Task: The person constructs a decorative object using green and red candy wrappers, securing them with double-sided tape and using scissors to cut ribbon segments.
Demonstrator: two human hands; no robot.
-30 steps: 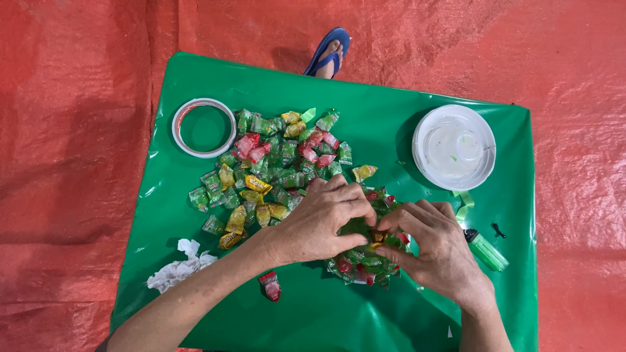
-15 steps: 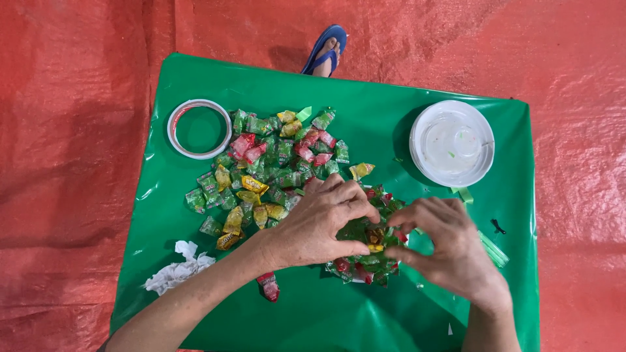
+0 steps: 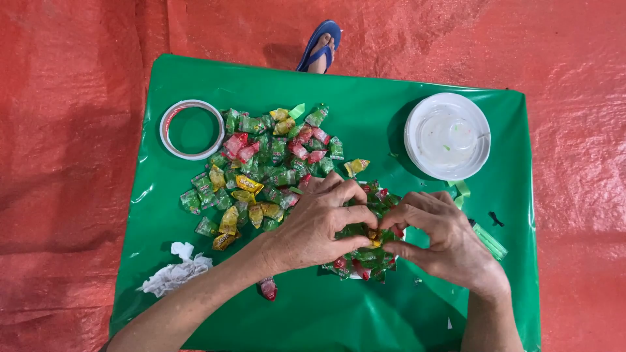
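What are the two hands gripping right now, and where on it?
Both the left hand and right hand press fingertips on top of a round cluster of wrapped candies; a pinched single piece cannot be told.

tape roll (image 3: 192, 129), white lid (image 3: 447, 135), crumpled paper (image 3: 175, 274)

Round cluster of wrapped candies (image 3: 362, 261), mostly green with red and yellow pieces, packed tightly together, lies flat on the green sheet at 5 o'clock of the loose pile of wrapped candies (image 3: 261, 166), partly covered.
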